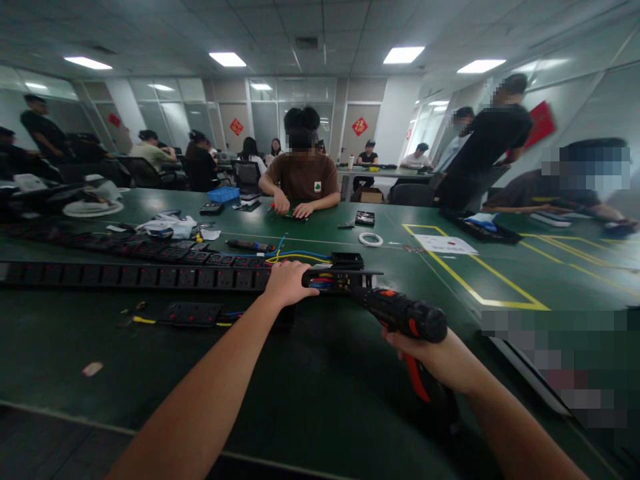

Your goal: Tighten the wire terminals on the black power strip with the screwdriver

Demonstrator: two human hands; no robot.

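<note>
My left hand (289,283) is closed around a long black power strip (150,277) near its right end, thumb towards the open section with coloured wires (323,283). That strip lies lengthwise across the table, its row of sockets facing me. My right hand (430,353) grips a black and orange cordless drill (400,312) by the handle. The drill points left, its tip at the open end of the strip beside metal terminals (343,282); whether it touches a screw is too small to tell. Nearer me, a short black socket block (193,313) with loose wires lies on the table.
Behind the strip lie another socket row (175,252), a dark screwdriver-like tool (250,245), blue and yellow wires (295,255) and a white ring (371,239). Across the green table (340,387) a person in brown (305,177) works. Yellow tape (510,303) marks the right side.
</note>
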